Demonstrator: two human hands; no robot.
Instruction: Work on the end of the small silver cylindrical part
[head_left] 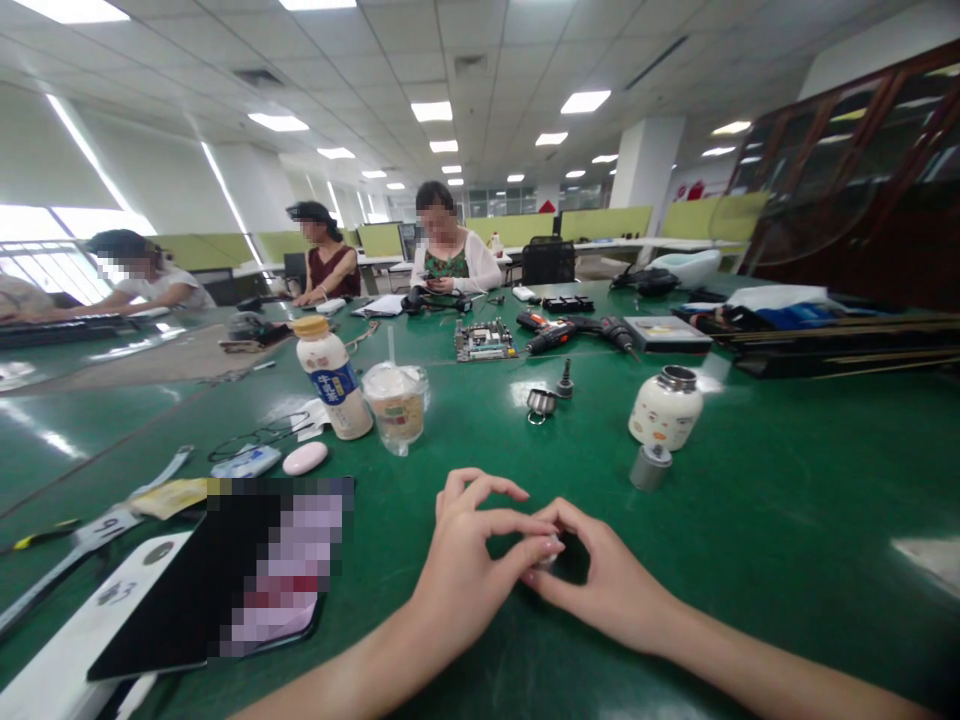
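Note:
My left hand (pixel 472 545) and my right hand (pixel 600 570) meet over the table's near middle. Both pinch a small whitish piece (pixel 551 555), mostly covered by the fingertips, so its kind is unclear. The left hand's other fingers arch above it. Beyond the hands lie a small metal strainer cup (pixel 541 402) with a wire loop and a dark grey stopper-like part (pixel 565 382). To the right stands a cream thermos flask (pixel 666 412), its metal mouth uncovered. A grey cylindrical cap (pixel 650 468) is just in front of it.
A tablet (pixel 180 590) lies at left beside a white box (pixel 97 625). Farther back stand a milk bottle (pixel 334 385) and a lidded drink cup (pixel 395 405). A circuit board (pixel 484 340) and power drills (pixel 551 335) lie beyond. Several people sit across the table.

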